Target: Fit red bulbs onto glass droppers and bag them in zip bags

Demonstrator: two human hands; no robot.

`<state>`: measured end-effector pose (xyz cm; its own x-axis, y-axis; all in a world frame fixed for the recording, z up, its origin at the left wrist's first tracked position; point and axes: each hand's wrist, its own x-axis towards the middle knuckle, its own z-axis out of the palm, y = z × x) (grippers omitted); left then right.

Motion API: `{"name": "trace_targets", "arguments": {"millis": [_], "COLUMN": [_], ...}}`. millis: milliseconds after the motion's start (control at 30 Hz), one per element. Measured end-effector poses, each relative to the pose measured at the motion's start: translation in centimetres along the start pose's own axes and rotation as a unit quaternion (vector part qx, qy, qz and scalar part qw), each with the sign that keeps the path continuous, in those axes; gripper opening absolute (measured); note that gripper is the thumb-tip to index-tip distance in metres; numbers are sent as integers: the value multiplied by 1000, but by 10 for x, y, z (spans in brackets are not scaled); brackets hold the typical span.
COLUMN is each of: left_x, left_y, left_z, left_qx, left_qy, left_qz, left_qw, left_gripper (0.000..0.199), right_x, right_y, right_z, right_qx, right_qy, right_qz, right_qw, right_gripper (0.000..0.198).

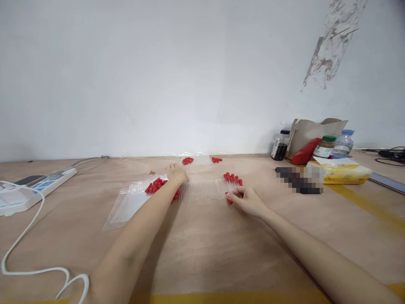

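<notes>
A row of thin clear tubes (pixel 204 188) lies side by side on the table. Several red rubber bulbs (pixel 232 177) sit at the row's right far end. My right hand (pixel 248 202) pinches a red rubber bulb (pixel 229 199) at the near right end of the tubes. Whether a tube is inside that bulb is too small to tell. Over the left end of the row is my left hand (pixel 177 173), palm down, its fingers stretched out and partly hidden. Beside my left forearm, loose red bulbs (pixel 156 185) are piled on a clear plastic bag (pixel 126 207).
Further red bulbs (pixel 187 160) lie by the wall with a plastic bag (pixel 201 159). At left stands a white power strip (pixel 38 192) with a white cable (pixel 34 270). To the right are a dark bottle (pixel 280 145), a beige bag (pixel 313 131), jars and a yellow packet (pixel 344 172).
</notes>
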<state>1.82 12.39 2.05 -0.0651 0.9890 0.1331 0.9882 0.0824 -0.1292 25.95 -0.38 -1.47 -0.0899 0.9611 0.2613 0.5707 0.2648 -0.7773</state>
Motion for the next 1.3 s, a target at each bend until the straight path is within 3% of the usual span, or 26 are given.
{"name": "trace_targets", "arguments": {"millis": [300,500,633,700,767,967,1167,1300], "left_x": [-6,-32,-70,-86,-96,-94,-90,-90], "left_y": [-23,-29,-47,-58,-66,-72,-79,-73], "left_z": [-5,-13,-9,-3,4,13,12,14], "left_qx": [-51,-95,-108,-131,-143,-154,-163,-137], "left_qy": [6,100,130,142,139,128,96,117], "left_qz": [59,91,188,298,336,322,303,278], "left_qw": [997,986,967,935,920,925,934,943], "left_gripper": [43,38,28,42,49,34,38,36], "right_x": [0,1,0,0,-1,-3,-3,-4], "right_y": [3,5,6,5,4,7,10,8], "right_z": [3,4,5,5,6,7,7,7], "right_qx": [2,-5,-9,-11,-11,-5,-9,-7], "right_qy": [-17,-23,-32,-35,-38,-39,-47,-52], "right_qz": [5,4,1,0,0,-3,-4,-8], "right_qw": [1000,1000,999,999,999,999,999,999], "right_gripper": [30,29,29,29,30,30,31,31]}}
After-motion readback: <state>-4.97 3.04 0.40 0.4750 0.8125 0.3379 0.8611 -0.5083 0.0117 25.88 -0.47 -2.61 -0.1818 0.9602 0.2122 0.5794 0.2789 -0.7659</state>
